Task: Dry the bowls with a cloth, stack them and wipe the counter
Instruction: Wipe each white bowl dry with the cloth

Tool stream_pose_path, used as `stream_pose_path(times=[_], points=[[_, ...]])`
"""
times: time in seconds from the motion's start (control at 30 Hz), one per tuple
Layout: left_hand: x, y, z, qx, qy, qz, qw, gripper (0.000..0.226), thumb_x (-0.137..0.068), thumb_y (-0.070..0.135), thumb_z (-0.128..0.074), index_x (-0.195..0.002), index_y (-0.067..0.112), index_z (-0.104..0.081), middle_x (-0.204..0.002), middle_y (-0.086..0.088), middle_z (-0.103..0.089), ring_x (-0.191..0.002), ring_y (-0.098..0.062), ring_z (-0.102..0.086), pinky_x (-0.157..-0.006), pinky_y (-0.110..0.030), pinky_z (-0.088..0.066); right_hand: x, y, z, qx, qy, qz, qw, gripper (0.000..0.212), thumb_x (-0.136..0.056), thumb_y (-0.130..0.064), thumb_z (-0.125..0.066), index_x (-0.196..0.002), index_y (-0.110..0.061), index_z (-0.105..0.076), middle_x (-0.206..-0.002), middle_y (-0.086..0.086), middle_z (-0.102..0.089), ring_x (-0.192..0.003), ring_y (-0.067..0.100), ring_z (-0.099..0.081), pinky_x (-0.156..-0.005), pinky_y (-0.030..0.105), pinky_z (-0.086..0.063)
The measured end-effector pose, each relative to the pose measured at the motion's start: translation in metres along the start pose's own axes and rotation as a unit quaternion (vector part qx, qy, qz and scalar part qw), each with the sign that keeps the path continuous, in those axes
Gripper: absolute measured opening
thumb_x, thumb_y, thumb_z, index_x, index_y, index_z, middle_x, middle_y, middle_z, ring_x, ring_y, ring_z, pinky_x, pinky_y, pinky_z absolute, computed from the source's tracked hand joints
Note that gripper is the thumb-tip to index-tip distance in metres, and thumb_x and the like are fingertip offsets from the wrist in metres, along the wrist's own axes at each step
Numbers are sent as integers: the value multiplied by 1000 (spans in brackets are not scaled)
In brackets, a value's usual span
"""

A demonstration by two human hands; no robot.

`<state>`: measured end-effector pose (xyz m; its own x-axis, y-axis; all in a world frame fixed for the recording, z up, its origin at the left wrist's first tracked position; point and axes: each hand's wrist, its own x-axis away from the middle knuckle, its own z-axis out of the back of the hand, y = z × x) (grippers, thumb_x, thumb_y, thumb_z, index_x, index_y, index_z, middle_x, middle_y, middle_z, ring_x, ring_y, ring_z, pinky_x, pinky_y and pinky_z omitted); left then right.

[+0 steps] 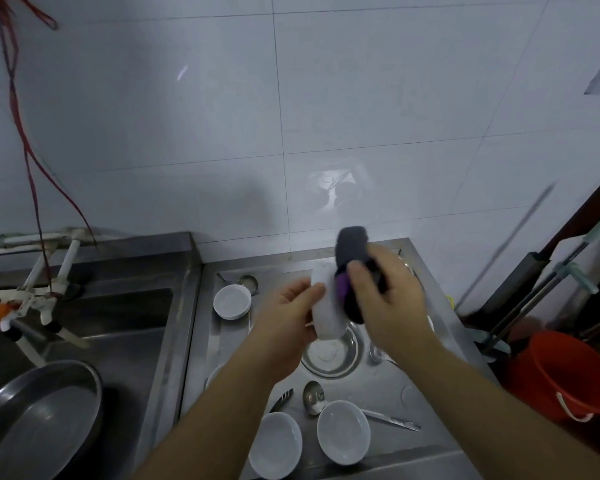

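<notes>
Head view, centre of the frame: left hand (pixel 293 306) grips a white bowl (pixel 326 303) tilted on edge above the steel counter (pixel 430 386) — right hand (pixel 385 292) clutches a dark cloth (pixel 352 252) against it. Three more white bowls (pixel 343 431) lie on the counter — two at the lower centre, one at the back.

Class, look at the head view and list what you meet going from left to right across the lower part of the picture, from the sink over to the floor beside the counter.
Large metal basin in the sink → fork → spoon → white bowl near the counter's front edge → orange bucket.
</notes>
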<state>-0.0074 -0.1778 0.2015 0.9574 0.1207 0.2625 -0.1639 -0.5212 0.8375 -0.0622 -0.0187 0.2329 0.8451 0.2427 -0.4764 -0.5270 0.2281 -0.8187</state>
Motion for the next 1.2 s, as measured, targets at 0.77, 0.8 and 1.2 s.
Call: stream_pose_path(times=[0.77,0.8,1.2], points=[[36,29,-3,-10,-129,-74,989,31,-97,14,-55,-124,3,-64,-115,-11,-76,-105,-25,-73,-87,-37,-63,-9,11,-6,-428,9,-424,798,47,-100,-50,-54,-116,-14,-80,-119,16,-77,-105,34,-75,-84,48,-63],[37,30,-3,-10,-131,-79,988,31,-98,13,-54,-125,3,-63,-116,-10,-76,-107,-24,-73,-89,-35,-62,-3,11,-9,-445,10,-430,785,49,-98,-52,-54,-118,-15,-79,-119,17,-76,-105,35,-75,-85,49,-62],[37,55,-11,-27,-121,-23,992,47,-91,7,-58,-137,8,-67,-133,-22,-70,-114,-35,-72,-88,-48,-63,-23,15,-5,-417,-8,-442,794,43,-92,-51,-62,-109,-16,-81,-112,14,-76,-95,33,-75,-82,48,-61]])
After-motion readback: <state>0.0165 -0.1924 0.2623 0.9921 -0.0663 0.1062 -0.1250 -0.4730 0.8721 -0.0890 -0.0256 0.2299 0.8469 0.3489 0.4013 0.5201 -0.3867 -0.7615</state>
